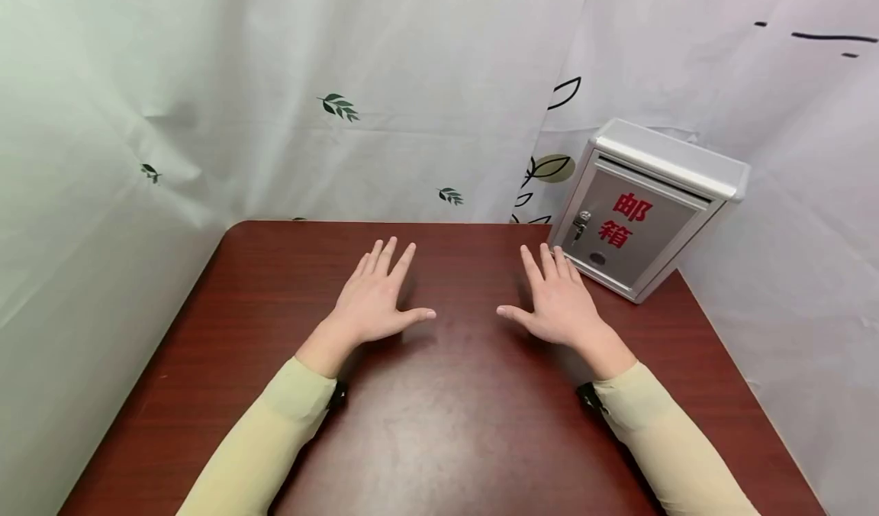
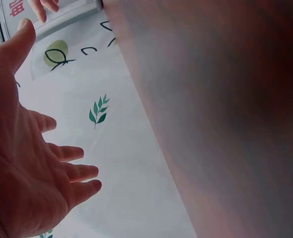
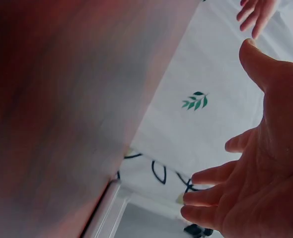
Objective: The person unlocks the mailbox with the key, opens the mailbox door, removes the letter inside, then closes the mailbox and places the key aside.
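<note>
Over the middle of the table, my left hand (image 1: 373, 302) is held palm down with its fingers straight and thumb spread toward the centre. Nothing is in it; the left wrist view shows its bare palm (image 2: 27, 173). My right hand (image 1: 559, 302) mirrors it, fingers spread, and its bare palm (image 3: 265, 183) shows in the right wrist view. Nearest to the right hand is a silver metal mailbox (image 1: 639, 218) with red characters, a slot under its lid and a lock with keys (image 1: 581, 222) on its door. The right fingertips overlap the mailbox's lower left corner in the head view.
The dark red-brown wooden table (image 1: 275, 287) has a rounded far left corner. White curtains (image 1: 412, 58) with leaf prints hang behind it and along both sides. The mailbox stands at the table's far right, close to the curtain.
</note>
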### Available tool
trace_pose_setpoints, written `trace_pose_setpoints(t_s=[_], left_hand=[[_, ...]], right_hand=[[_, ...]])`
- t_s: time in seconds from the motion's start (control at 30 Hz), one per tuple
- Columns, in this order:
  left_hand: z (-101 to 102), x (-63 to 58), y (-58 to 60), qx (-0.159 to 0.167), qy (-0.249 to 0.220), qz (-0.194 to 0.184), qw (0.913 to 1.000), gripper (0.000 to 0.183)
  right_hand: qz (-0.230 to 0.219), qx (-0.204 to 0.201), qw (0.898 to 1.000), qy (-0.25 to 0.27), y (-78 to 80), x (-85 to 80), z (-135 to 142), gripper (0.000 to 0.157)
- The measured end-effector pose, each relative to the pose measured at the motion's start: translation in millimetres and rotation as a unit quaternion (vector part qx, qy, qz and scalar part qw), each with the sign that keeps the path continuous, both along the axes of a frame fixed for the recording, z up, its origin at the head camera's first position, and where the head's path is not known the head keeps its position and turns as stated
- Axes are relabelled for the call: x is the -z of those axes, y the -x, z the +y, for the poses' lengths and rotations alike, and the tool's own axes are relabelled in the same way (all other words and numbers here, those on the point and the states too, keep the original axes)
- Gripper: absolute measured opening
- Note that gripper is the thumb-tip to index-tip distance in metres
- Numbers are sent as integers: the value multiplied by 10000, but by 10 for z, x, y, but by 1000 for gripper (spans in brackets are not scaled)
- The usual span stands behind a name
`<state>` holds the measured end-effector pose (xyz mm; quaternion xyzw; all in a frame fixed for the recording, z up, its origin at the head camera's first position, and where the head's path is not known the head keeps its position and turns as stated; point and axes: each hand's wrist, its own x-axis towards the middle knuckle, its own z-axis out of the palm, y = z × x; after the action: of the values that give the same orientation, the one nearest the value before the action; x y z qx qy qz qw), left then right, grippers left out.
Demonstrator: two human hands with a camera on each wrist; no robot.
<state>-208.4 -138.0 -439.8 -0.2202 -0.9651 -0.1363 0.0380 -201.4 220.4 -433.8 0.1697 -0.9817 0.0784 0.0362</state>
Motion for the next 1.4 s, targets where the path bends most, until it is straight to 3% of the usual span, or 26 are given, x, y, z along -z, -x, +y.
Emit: trace_pose_setpoints(t_s=[0.27,0.77,1.03,1.4], left_hand=[[162,-7,118,256,-30,222,9994,120],[660,-48,382,667,-832,-138,9942,114],[944,-50,520,875,-1066,4,9904,104],[1195,-11,675,757,-1562,-597,9830,97]], right_hand=[[41,162,9998,55,-96,38,248,119],[368,517,9979,138,-349,27,718,110],[583,668,9958,227,-463,32,894,103],[892,860,9916,366,-575,24,1079,92]])
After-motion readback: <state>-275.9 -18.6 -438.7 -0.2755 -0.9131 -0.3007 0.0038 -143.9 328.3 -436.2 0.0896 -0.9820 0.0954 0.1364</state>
